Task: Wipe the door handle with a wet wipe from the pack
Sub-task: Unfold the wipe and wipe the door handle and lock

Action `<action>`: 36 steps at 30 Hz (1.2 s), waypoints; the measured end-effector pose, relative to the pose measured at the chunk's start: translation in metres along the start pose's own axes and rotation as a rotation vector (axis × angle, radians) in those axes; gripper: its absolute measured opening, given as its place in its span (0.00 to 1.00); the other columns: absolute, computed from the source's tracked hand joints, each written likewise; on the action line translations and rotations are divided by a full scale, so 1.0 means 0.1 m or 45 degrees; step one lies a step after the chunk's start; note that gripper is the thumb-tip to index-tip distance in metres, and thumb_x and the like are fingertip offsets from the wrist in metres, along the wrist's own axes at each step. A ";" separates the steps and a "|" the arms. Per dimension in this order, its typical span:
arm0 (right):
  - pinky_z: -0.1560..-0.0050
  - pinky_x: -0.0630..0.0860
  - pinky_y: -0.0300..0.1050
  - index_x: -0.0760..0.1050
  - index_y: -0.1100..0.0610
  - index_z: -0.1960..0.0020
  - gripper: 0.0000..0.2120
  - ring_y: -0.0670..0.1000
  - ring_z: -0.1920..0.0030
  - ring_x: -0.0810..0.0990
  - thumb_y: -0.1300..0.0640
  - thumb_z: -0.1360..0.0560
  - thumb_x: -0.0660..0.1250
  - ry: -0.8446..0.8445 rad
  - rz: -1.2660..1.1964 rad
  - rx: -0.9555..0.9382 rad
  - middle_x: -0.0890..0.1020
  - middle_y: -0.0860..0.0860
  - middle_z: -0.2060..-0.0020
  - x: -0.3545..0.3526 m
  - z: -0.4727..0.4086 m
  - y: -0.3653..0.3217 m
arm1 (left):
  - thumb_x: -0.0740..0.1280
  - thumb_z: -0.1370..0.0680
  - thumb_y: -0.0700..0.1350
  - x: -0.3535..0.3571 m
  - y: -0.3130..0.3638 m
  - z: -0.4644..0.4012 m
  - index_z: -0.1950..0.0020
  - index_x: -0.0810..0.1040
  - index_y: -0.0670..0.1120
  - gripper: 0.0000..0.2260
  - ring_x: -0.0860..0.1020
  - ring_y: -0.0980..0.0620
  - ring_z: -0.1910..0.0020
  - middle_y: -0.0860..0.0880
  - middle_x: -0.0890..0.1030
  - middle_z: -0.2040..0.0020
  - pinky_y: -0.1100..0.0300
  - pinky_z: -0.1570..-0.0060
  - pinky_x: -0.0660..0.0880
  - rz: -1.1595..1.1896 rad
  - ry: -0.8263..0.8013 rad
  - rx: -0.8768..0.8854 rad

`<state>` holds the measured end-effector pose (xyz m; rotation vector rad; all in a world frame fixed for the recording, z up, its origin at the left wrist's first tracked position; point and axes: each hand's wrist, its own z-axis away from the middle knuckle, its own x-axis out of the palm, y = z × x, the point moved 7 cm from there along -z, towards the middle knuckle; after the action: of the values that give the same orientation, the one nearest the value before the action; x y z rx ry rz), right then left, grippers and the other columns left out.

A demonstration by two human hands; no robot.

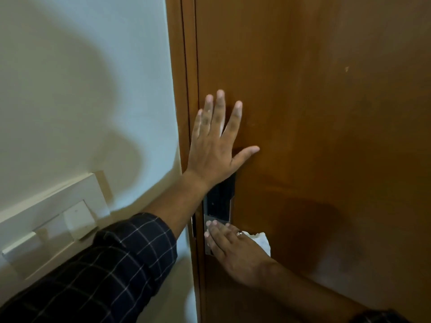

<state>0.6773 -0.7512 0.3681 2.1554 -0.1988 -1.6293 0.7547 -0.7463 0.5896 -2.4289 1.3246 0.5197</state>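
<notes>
My left hand [215, 145] lies flat with fingers spread against the brown wooden door [326, 113], just above the lock. The black and silver lock plate [220, 203] runs down the door's left edge; my left wrist covers its top. My right hand [233, 250] presses a white wet wipe [262, 242] over the lower part of the plate, where the handle itself is hidden under the hand. Only a crumpled corner of the wipe shows past my fingers. No wipe pack is in view.
The door frame [184, 89] separates the door from a pale wall [81, 89] on the left. A white switch panel [53, 217] sits on that wall, low and left, partly behind my checked left sleeve.
</notes>
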 end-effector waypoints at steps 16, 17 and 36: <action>0.25 0.55 0.55 0.65 0.65 0.27 0.18 0.61 0.24 0.56 0.62 0.16 0.54 0.274 -0.022 -0.261 0.65 0.64 0.27 0.11 0.56 0.22 | 0.56 0.27 0.75 0.22 0.00 -0.14 0.22 0.61 0.47 0.43 0.58 0.34 0.22 0.35 0.64 0.22 0.39 0.23 0.48 -0.011 0.233 0.048; 0.24 0.54 0.54 0.65 0.65 0.27 0.18 0.60 0.24 0.56 0.61 0.16 0.55 0.294 -0.017 -0.264 0.64 0.63 0.26 0.14 0.61 0.26 | 0.57 0.27 0.75 0.21 0.00 -0.15 0.22 0.61 0.47 0.43 0.58 0.34 0.22 0.35 0.64 0.22 0.38 0.24 0.49 -0.013 0.230 0.045; 0.29 0.63 0.57 0.54 0.70 0.26 0.24 0.67 0.26 0.58 0.60 0.18 0.51 -0.005 -0.032 0.011 0.57 0.68 0.25 0.04 -0.18 -0.07 | 0.54 0.26 0.74 0.20 0.00 -0.15 0.21 0.55 0.48 0.42 0.56 0.33 0.22 0.35 0.61 0.22 0.37 0.24 0.50 -0.042 0.189 0.045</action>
<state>0.6942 -0.7418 0.3654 2.1695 -0.1812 -1.6496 0.7672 -0.7676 0.5935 -2.4975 1.3366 0.3099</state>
